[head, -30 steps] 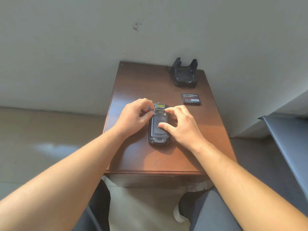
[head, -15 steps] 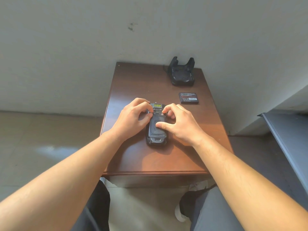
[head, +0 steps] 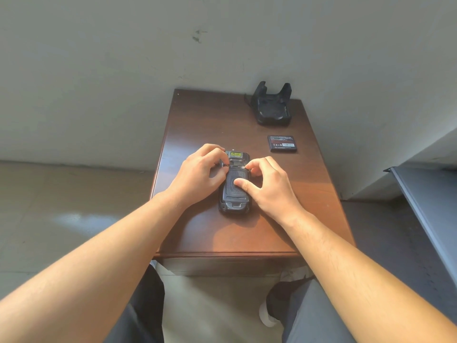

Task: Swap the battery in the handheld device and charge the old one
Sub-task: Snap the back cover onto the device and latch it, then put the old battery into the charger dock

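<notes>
Fingers of the left hand (head: 197,174) curled and bunched, tips pressed on the left upper edge of the handheld device (head: 234,184); whether they pinch a catch there cannot be told; fingers of the right hand (head: 267,186) likewise curled, index tip pressed down at the right upper corner of the rubbery back cover (head: 235,181), thumb laid flat across the cover's middle; device lies face down on the wooden table (head: 247,231), long axis running away from the person, between the two hands and under both sets of fingertips; yellow label showing just beyond the fingertips at the far end of the device; back cover on, seated flush as far as can be seen; spare battery (head: 282,143) flat on the table, beyond and to the right of the right-hand fingers, apart from them; charging cradle (head: 272,107) farther still past the battery, at the far right corner of the table near the wall (head: 222,45), holding nothing; both forearms bare, reaching in from the near edge
</notes>
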Available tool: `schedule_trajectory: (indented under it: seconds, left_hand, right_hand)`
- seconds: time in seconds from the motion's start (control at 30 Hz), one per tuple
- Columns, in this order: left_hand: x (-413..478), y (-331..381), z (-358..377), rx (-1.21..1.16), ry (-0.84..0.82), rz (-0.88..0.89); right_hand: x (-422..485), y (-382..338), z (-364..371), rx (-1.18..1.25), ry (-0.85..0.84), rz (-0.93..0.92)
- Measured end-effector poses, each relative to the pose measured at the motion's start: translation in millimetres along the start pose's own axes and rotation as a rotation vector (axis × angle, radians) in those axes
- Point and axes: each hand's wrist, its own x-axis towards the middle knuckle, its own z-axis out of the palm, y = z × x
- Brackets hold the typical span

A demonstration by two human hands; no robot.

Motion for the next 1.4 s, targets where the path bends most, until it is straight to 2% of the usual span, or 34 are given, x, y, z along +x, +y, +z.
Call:
schedule_trajectory:
  seconds: [0.23, 0.93, 1.17, 1.23, 1.3, 1.33, 1.4]
  left_hand:
    - [1, 0, 3, 0.041, -0.037, 0.030]
    - [-3, 1, -3, -0.092, 0.018, -0.055]
    - [-4, 3, -1, -0.034, -0.038, -0.107]
    - [-1, 2, 1, 0.037, -0.043, -0.103]
    - [5, 0, 3, 0.064, -0.028, -0.141]
    - [4, 0, 4, 0.070, -0.019, -0.163]
    - [5, -1, 7, 0.081, -0.010, -0.192]
  right_hand:
    - [-3, 0, 2, 0.015, 0.028, 0.001]
    - [-8, 1, 10, 0.042, 0.078, 0.009]
    - [3, 8, 0, -0.070, 0.028, -0.077]
    - [24, 17, -17, -0.052, 0.096, -0.069]
    - [54, 34, -40, -0.141, 0.148, -0.059]
    - [66, 41, -52, -0.227, 0.119, -0.040]
    - [89, 54, -77, -0.389, -0.044, 0.003]
